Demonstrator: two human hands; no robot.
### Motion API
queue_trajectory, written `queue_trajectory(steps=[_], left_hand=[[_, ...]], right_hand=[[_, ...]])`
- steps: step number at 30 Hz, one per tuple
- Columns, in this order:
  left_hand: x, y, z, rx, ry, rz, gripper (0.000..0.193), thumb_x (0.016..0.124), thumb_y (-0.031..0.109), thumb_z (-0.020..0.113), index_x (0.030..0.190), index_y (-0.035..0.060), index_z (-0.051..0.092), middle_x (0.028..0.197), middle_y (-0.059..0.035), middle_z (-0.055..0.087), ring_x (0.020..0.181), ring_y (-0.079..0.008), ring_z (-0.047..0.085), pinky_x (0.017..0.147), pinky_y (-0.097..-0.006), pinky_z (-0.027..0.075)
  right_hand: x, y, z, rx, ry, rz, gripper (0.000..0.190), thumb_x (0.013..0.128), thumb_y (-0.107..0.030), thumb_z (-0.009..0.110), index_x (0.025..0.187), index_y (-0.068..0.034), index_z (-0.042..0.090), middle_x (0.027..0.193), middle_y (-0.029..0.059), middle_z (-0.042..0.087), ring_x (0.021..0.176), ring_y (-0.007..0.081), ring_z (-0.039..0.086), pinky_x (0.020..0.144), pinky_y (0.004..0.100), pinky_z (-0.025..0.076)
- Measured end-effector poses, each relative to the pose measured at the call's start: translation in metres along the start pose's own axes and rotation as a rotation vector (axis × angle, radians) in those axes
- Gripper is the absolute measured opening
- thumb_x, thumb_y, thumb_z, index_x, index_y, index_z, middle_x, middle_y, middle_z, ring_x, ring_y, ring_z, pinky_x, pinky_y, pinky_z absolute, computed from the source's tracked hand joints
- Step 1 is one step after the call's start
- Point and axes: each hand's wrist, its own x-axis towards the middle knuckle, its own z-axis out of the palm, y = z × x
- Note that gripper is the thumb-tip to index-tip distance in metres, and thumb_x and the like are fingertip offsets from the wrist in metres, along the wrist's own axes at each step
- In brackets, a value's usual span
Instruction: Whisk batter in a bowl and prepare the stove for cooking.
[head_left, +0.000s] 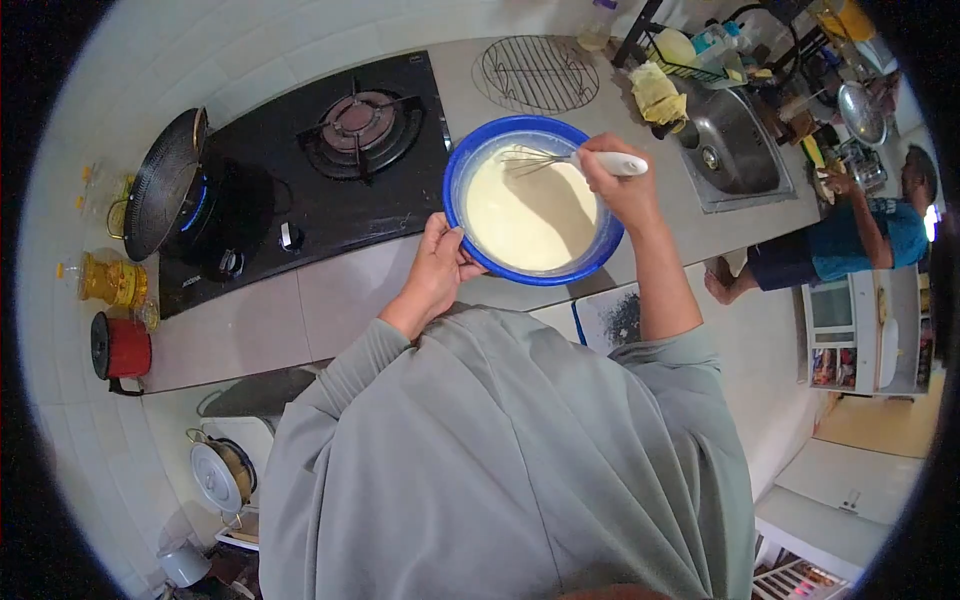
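A blue plastic bowl (616, 244) at the counter's front edge holds smooth, pale yellow batter (510, 214). My left hand (442, 259) grips the bowl's near left rim, thumb on top. In my right hand (621, 184) is the white handle of a wire balloon whisk (611, 163), held over the bowl's far right side. The whisk's wires slant left and their end meets the batter near the far wall. A shadow of hand and whisk falls across the batter.
Left of the bowl, a dark wok (161, 187) stands over a lit blue flame on the black gas hob (277, 217). A round wire rack (538, 73) lies behind the bowl. Right are a steel sink (739, 146), a yellow cloth (657, 94) and another person (862, 232).
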Motion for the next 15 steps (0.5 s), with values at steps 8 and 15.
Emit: queue_trajectory(steps=[8, 15], left_hand=[[-0.001, 0.001, -0.001, -0.036, -0.038, 0.018, 0.013, 0.096, 0.017, 0.036, 0.108, 0.0129, 0.040, 0.091, -0.0047, 0.056, 0.073, -0.0119, 0.060, 0.067, -0.0327, 0.056], [0.000, 0.001, -0.001, -0.001, -0.025, 0.013, 0.014, 0.096, 0.016, 0.034, 0.109, 0.0122, 0.039, 0.092, -0.0056, 0.057, 0.074, -0.0129, 0.061, 0.067, -0.0338, 0.056]], right_hand=[[-0.003, -0.018, 0.008, -0.058, -0.005, -0.113, 0.008, 0.079, -0.008, 0.065, 0.079, 0.000, 0.062, 0.073, 0.0052, 0.063, 0.066, 0.0110, 0.057, 0.060, 0.0256, 0.045], [-0.007, -0.003, -0.001, -0.095, 0.048, -0.159, 0.007, 0.079, -0.008, 0.065, 0.080, -0.002, 0.063, 0.073, 0.0076, 0.063, 0.066, 0.0111, 0.058, 0.061, 0.0262, 0.046]])
